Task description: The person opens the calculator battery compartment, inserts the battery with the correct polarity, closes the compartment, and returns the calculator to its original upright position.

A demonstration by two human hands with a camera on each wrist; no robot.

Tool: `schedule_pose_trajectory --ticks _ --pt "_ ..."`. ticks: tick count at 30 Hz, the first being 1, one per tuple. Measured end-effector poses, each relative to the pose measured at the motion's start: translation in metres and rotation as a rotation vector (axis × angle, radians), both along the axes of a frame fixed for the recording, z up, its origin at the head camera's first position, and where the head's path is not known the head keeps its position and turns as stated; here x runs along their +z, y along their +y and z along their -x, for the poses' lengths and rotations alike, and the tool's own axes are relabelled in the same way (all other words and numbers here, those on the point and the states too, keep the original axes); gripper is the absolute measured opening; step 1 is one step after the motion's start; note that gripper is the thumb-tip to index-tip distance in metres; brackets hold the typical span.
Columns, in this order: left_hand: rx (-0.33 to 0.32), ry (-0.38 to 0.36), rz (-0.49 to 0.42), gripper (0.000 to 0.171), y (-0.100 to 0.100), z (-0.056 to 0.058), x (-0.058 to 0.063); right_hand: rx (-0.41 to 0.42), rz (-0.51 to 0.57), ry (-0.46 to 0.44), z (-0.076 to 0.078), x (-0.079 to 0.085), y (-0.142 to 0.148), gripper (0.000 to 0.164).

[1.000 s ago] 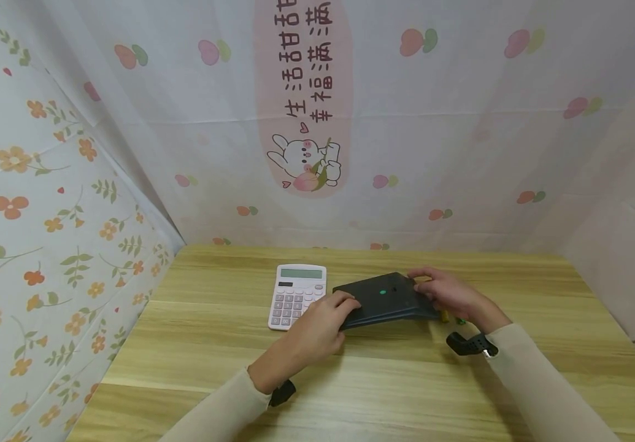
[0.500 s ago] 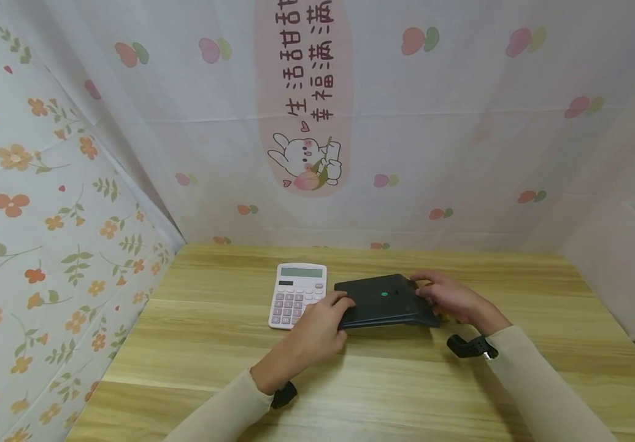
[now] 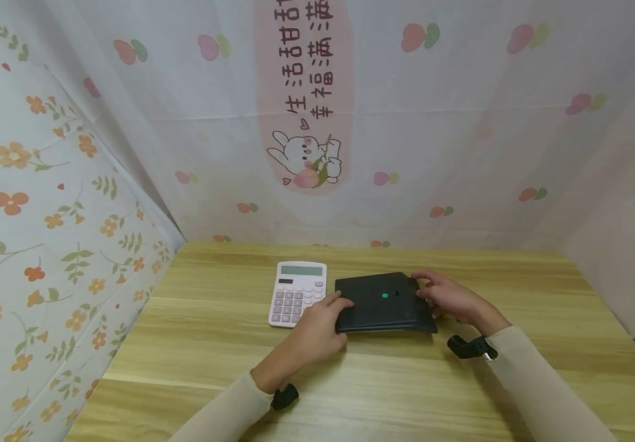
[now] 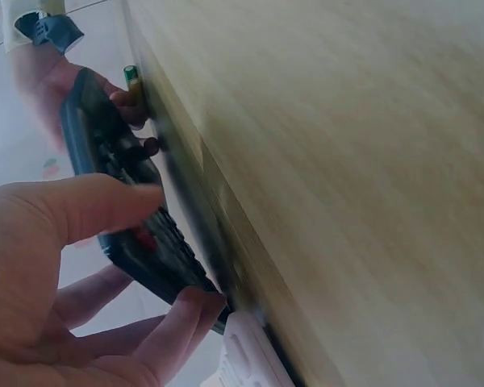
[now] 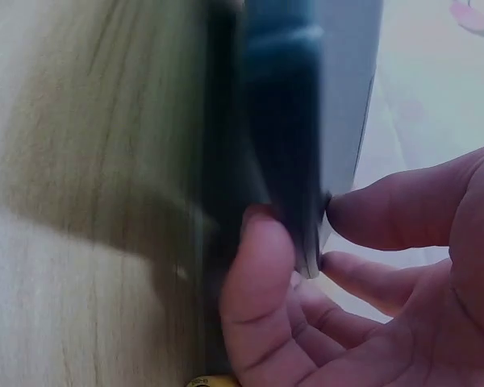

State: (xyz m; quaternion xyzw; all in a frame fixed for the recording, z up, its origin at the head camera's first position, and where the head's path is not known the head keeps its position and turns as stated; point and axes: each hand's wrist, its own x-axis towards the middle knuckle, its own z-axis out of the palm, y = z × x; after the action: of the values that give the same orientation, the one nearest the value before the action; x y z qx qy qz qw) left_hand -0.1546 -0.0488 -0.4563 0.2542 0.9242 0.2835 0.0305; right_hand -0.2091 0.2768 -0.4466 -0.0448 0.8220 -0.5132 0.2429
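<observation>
**Flat black plastic device point(image 3: 369, 310) gripped at both ends**

A person's left hand point(image 3: 317, 328) pinches the device's left edge between thumb and fingers, while the right hand point(image 3: 452, 298) grasps the opposite end, fingertips partly hidden behind it. The device is tilted over a yellow-brown wood-grain table point(image 3: 405, 387), its right end raised; whether the left end touches the wood is hard to tell. A green dot point(image 3: 385, 296) marks the upper face; the dark, key-like rows beneath show only in the left wrist view, partly covered by the thumb. Just to the left lies a white rectangular calculator point(image 3: 292, 294), its lower right keys hidden by the left hand. A small green-ended cylinder point(image 4: 131, 76) shows beside the right hand's fingers. In the blurred right wrist view, a yellow object point(image 5: 213, 381) is cut off at the bottom.
</observation>
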Motion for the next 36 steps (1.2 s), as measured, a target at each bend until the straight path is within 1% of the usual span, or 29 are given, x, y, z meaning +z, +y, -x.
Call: schedule_pose_trajectory --ticks 3,8,13,19,27,35,36 --pt "0.013 -0.036 -0.018 0.062 -0.001 0.002 -0.002 0.002 -0.036 0.028 -0.002 0.001 -0.002 0.06" --pt "0.043 -0.099 -0.071 0.072 0.0 0.003 -0.004 -0.011 -0.074 0.051 -0.004 0.001 -0.005 0.063" --pt "0.087 -0.14 -0.119 0.071 0.002 0.003 -0.003 -0.026 -0.089 0.073 -0.008 0.002 -0.008 0.063" --pt "0.128 -0.19 -0.157 0.071 0.005 0.002 -0.001 -0.067 -0.117 0.112 -0.013 0.003 -0.013 0.063" --pt "0.168 -0.195 -0.169 0.073 0.009 0.001 -0.002 -0.097 -0.185 0.173 -0.019 -0.002 -0.019 0.06" --pt "0.188 -0.183 -0.207 0.072 0.012 0.0 0.001 -0.079 -0.24 0.237 -0.026 0.001 -0.024 0.058" --pt "0.193 -0.174 -0.198 0.072 0.013 -0.001 0.001 -0.077 -0.249 0.247 -0.026 0.002 -0.025 0.058"
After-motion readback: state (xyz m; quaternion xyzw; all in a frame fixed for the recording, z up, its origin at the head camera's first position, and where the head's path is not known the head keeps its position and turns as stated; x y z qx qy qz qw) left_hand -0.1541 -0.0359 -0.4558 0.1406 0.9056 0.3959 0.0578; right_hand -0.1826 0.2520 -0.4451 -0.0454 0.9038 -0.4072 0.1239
